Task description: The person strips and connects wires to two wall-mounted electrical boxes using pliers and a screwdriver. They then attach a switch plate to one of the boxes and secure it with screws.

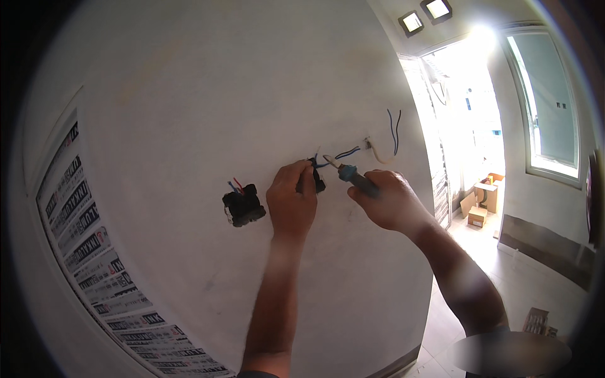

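My left hand (292, 192) is pinched closed at a dark wall box (321, 182), on a blue wire (321, 165) whose end shows by the fingertips. My right hand (391, 200) is wrapped round the blue and grey grip of a hand tool (356, 177). Its short, pale, pointed metal head is close to the wire; the exact kind of tool is unclear. Left of my left hand, a second dark wall box (244, 205) has a red and a blue wire sticking out. Part of the nearer box is hidden by my left hand.
More blue and dark wires (393, 132) and a white one come out of a small wall hole (368, 144) at the right. A paper-covered panel (94, 233) stands at the left. Beyond the wall's right edge are a bright doorway, cardboard boxes (477, 217) and a window (545, 104).
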`<state>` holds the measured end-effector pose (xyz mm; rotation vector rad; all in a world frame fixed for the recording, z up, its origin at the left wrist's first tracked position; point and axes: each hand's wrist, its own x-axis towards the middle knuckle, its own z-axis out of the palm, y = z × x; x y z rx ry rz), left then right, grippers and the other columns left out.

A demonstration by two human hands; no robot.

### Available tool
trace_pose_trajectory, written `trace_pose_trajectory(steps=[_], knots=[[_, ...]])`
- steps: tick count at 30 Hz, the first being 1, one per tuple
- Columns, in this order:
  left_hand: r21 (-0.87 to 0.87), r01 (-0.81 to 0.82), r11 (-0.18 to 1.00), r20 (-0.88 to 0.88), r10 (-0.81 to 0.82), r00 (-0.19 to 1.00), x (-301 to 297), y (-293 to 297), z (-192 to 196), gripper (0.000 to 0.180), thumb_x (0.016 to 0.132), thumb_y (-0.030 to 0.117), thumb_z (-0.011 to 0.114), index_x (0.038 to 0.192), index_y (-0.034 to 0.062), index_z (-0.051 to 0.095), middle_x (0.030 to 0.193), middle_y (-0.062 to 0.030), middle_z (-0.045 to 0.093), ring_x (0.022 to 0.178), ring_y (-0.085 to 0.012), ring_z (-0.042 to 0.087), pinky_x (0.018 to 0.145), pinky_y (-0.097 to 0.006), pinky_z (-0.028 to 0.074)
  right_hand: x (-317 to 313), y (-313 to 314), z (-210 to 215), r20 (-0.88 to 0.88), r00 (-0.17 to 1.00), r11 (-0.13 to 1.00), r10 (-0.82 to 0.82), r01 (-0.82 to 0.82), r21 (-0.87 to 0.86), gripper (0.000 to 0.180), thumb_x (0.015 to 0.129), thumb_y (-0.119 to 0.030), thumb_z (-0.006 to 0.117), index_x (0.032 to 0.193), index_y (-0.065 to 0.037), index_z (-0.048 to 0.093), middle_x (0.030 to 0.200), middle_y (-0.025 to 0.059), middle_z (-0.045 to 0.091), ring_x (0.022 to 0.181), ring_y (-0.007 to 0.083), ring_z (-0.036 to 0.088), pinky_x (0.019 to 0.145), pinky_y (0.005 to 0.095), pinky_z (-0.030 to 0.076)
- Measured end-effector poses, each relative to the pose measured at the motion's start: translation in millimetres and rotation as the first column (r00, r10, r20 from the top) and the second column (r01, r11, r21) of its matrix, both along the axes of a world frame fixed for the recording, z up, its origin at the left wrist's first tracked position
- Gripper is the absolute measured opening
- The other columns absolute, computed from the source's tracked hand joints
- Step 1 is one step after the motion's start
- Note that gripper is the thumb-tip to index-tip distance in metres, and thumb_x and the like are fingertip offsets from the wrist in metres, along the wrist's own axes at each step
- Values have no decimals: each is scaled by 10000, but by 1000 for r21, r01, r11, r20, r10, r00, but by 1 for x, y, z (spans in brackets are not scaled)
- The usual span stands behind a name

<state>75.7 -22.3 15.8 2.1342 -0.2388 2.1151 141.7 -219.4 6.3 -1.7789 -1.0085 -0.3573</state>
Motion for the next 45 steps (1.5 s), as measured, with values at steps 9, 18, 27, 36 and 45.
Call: trace_pose_trajectory(steps=[9, 18, 27, 36, 45], knots=[[-28, -85, 996, -57, 83, 995, -1, -3, 3, 138, 952, 103, 720, 1047, 18, 774, 925, -148, 727, 829, -307, 728, 743, -387, 560, 17, 31, -11, 365, 912, 983, -186, 174, 67, 210, 945, -194, 712, 939, 16, 703, 1096, 205, 696, 1026, 403, 691, 897, 488, 561], [-115, -31, 993, -51, 25, 998, 1, -2, 4, 144, 916, 101, 752, 1016, 5, 791, 894, -151, 750, 766, -252, 738, 726, -350, 557, 15, 42, -11, 455, 837, 951, -302, 296, 88, 175, 927, -169, 735, 983, -4, 718, 1163, 170, 706, 1110, 380, 682, 908, 488, 580], [-164, 33, 986, -45, -41, 998, 1, -4, 5, 136, 878, 78, 770, 975, -15, 787, 867, -129, 756, 741, -201, 735, 703, -321, 555, 20, 48, -12, 540, 754, 925, -375, 342, 165, 166, 898, -192, 760, 959, -42, 720, 1029, 130, 703, 1028, 347, 691, 884, 489, 558], [-287, 119, 950, -90, -151, 984, 0, -3, 11, 154, 891, 102, 781, 974, -28, 783, 845, -112, 771, 699, -162, 721, 673, -303, 557, 19, 46, -2, 583, 731, 922, -353, 376, 87, 130, 932, -170, 690, 942, -47, 732, 944, 143, 708, 977, 293, 696, 898, 437, 473], [-208, 135, 969, -145, -167, 975, -6, -4, 14, 112, 911, 69, 709, 953, -24, 754, 811, -147, 732, 698, -215, 704, 682, -331, 526, 20, 48, -4, 597, 719, 920, -355, 383, 85, 127, 933, -86, 643, 982, -12, 734, 1033, 170, 720, 1050, 318, 692, 960, 434, 547]])
